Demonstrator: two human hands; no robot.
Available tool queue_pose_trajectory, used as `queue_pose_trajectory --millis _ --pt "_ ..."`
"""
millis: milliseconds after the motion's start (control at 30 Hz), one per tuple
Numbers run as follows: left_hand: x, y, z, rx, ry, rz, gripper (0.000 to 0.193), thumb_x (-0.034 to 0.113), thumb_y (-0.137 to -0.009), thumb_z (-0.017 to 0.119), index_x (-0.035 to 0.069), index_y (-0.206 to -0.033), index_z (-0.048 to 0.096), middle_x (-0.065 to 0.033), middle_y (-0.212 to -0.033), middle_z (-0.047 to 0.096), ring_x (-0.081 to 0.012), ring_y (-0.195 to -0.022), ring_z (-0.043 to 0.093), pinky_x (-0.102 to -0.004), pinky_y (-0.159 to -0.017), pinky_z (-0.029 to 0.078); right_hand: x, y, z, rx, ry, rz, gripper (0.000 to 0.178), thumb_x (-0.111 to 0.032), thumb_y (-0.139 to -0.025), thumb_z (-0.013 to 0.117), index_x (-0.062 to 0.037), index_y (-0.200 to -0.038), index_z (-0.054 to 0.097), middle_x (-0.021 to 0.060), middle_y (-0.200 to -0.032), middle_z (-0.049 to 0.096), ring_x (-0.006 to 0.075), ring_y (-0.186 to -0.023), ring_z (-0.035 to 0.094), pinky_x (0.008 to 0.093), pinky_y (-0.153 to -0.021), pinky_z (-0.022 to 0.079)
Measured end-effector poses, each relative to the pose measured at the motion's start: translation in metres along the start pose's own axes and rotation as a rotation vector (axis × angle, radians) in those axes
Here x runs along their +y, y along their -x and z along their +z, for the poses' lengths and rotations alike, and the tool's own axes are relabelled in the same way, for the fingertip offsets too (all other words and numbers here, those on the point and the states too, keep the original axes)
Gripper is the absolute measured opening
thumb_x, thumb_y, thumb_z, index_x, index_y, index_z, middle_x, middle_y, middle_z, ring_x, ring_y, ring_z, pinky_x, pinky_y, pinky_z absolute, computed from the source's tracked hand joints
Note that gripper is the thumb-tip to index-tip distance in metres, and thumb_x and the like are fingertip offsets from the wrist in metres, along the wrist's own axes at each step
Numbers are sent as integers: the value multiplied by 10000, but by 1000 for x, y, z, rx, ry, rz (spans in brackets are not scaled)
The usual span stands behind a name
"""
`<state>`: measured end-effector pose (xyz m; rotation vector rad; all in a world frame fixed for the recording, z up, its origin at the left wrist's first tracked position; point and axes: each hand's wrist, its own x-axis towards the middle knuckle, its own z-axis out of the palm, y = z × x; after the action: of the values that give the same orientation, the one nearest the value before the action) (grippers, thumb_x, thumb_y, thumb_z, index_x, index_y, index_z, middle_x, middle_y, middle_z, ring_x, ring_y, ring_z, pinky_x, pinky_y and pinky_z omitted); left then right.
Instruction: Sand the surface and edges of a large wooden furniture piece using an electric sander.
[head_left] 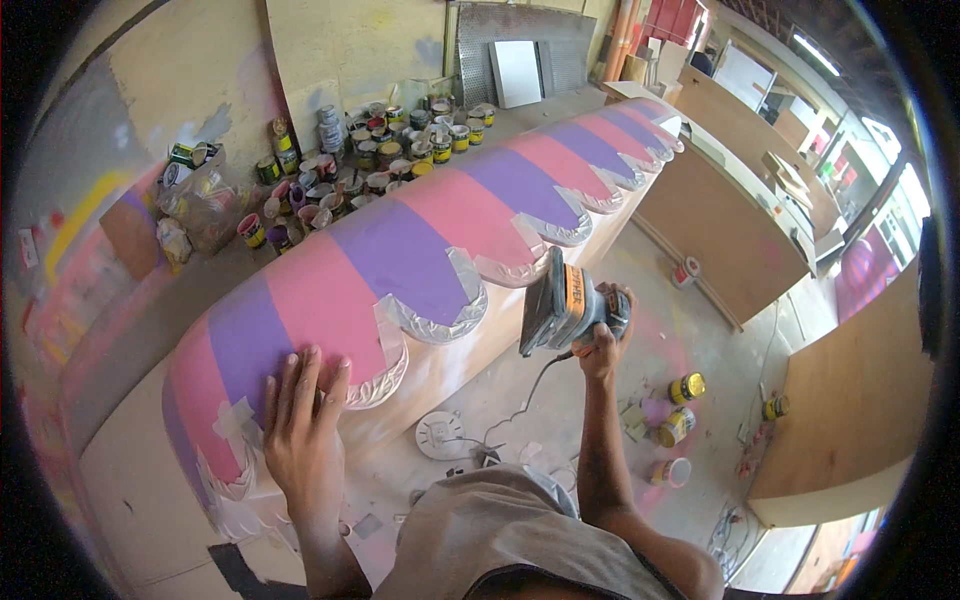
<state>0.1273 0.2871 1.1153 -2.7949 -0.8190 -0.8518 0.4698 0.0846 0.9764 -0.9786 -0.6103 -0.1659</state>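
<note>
A long, rounded canopy-like piece (395, 240) with pink and purple stripes and a scalloped edge runs from the near left to the far right. Crinkled masking tape (440, 325) covers its scallops. My left hand (303, 425) lies on the near end, fingers spread over the pink and purple surface, holding nothing. In my right hand (608, 335) is an electric sander (560, 305), gripped by its body. It is held up off the striped piece, its flat pad turned toward the left. A dark cord (530, 395) hangs from it.
Several paint cans (440, 145) crowd the floor behind the striped piece, beside a plastic bag (205, 205). On the right floor stand more cans (677, 425). A round white cord reel (440, 435) lies below the sander. Wooden panels (720, 220) stand at the right.
</note>
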Motion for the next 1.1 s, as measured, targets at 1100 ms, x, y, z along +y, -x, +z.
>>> queue_pose_trajectory --millis 1100 --pt "-4 4 1 22 1 32 475 51 -896 542 208 -1323 681 -100 -1437 597 -334 -1307 585 -507 -1131 425 -19 29 21 106 221 -76 780 -332 -811 842 -41 -1407 431 118 -1258 554 236 -1167 552 376 -1019 444"
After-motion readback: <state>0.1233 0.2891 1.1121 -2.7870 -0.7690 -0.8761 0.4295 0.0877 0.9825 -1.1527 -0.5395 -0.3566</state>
